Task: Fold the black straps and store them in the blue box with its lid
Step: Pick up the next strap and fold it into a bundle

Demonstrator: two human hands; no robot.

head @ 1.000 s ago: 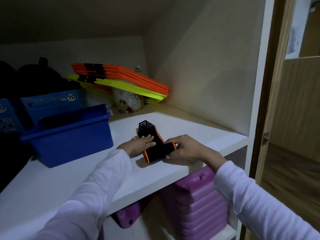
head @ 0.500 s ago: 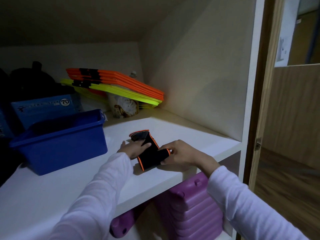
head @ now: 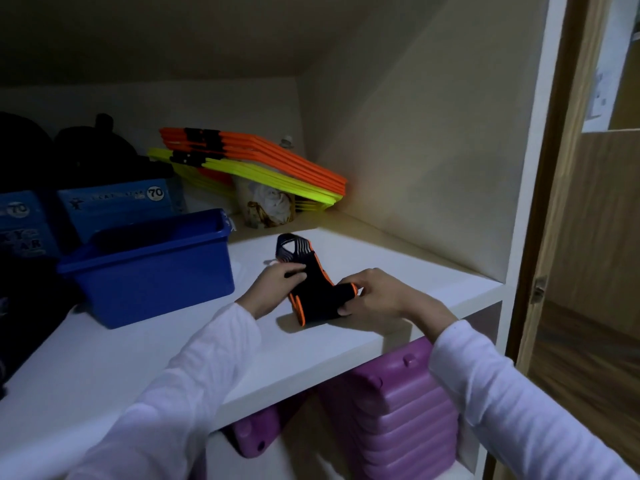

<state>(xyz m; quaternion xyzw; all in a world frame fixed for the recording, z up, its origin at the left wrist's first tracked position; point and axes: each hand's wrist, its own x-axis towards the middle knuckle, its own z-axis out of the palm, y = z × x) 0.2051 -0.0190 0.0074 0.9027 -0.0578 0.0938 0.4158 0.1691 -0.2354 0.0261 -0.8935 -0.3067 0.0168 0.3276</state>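
Both hands (head: 377,292) grip black strap (head: 317,296); blurry box label (head: 155,193) seemingly reads "70".

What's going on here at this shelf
A person is folding a black strap with orange edging on the white shelf. The left hand presses on its middle while the right hand grips its near end. The blue box sits open just to the left of the hands, and the strap is not in it yet. No lid is visible. Purple blocks are stacked on the shelf below.
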